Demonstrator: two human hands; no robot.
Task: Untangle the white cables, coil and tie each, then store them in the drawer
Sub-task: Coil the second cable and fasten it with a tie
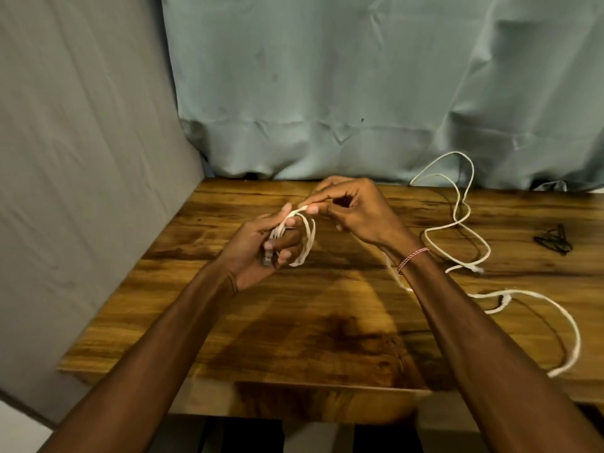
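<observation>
White cable was judged light, limp, springy: left hand clasped the coil, right hand pinched its feeding strand.

The counter is brown wood with dark streaks. Its left side is bare wood. A thin white cable lies on the far right part in big, loose loops. Its top loop leans up at the far edge, and its small plug rests on the wood. Nearer, on the right, a thick white cable curls in one wide loop close to the near edge. A few little black ties sit in a small pile far to the right, apart from both cables.
</observation>
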